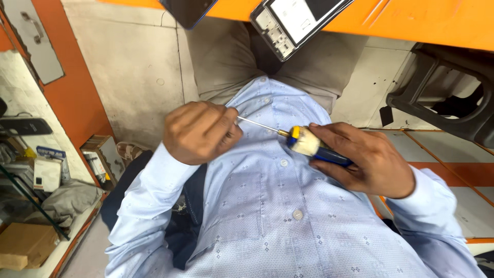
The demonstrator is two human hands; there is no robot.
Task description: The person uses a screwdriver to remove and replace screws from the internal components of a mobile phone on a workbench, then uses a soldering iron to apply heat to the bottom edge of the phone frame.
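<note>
Step in hand: the screwdriver [309,142] is held level in front of the light blue shirt [278,206], with its thin shaft running to the other hand; by the look of it, the tip is being seated, wiped or fitted, not driven.
Right hand [368,162]: closed around the blue and yellow handle, thumb on top, on the right of the scene.
Left hand [198,131]: curled into a loose fist at the shaft's tip; whether it pinches the tip or a small part there cannot be told, since the fingers hide it.
Screwdriver's place: between the two hands, just over the shirt, well apart from the orange surface [411,20] at the far edge.
Opened phone [296,20]: lies on that surface, back off, far of the hands.
Next move calls for: keeping the shaft steady and the tip under control, a judgement only.
</note>
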